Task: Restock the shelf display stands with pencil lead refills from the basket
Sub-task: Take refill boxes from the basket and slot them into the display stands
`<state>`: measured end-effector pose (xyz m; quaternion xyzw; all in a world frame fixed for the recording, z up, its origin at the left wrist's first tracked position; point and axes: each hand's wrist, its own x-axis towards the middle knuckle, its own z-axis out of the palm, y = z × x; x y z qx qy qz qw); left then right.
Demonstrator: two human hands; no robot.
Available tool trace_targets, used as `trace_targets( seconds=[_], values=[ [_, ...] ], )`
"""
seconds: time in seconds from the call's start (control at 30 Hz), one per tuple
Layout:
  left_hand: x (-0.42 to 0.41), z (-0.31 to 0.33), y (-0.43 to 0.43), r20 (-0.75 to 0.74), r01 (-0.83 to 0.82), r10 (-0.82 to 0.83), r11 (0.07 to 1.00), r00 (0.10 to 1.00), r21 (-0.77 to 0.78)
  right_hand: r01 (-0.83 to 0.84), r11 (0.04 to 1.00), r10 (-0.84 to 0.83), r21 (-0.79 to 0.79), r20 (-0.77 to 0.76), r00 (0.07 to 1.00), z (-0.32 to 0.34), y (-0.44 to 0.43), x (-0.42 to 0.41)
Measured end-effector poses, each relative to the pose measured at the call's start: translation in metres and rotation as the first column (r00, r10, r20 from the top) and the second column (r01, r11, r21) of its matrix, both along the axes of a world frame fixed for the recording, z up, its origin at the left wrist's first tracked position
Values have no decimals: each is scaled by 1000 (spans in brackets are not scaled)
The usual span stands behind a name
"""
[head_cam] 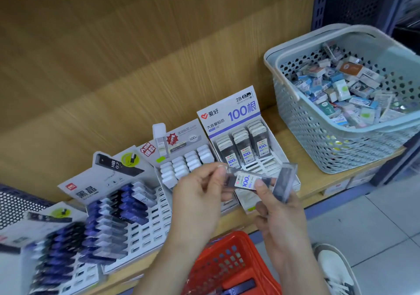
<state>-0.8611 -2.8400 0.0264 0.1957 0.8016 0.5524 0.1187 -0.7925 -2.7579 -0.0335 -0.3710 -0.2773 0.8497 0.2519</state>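
While the left hand (197, 195) pinches one end of the refill pack (244, 180), the right hand (280, 215) clamps the other; red basket (227, 260) below.

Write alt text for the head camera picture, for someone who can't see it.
The left hand and right hand hold a clear lead refill case labelled 100 in front of a wooden shelf of display stands. A grey basket of small boxes sits at right, a red basket below.
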Motion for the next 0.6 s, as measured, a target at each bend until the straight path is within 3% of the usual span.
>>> trace_targets(
  seconds=[0.03, 0.1, 0.17, 0.27, 0.33, 0.43, 0.5, 0.6],
  values=[
    [-2, 5, 1, 125, -27, 20, 998, 992, 55, 28, 1000, -28, 6, -18, 999, 0, 1, 0],
    [-9, 10, -1, 223, -41, 19, 995, 975, 94, 42, 998, -41, 41, -25, 999, 0, 2, -1],
    [-19, 11, -5, 263, -10, -18, 995, 964, 104, 25, 996, -24, 81, -20, 1000, -3, 3, 0],
    [-33, 11, -9, 272, 129, -120, 992, 955, -15, 27, 985, -37, 168, 58, 998, -14, 4, -3],
    [-41, 12, -3, 193, 169, -143, 977, 971, -127, 37, 978, -71, 207, 156, 985, -23, 4, -6],
    [-56, 12, 14, -85, 62, -87, 964, 993, -259, 51, 986, -91, 158, 259, 962, -34, 5, -9],
    [-67, 9, 27, -266, 20, -108, 949, 958, -316, 81, 990, -109, 113, 272, 956, -35, 8, -7],
    [-71, -1, 44, -378, 47, -210, 916, 902, -398, 124, 991, -135, 60, 252, 958, -31, 11, -4]
  ],
)
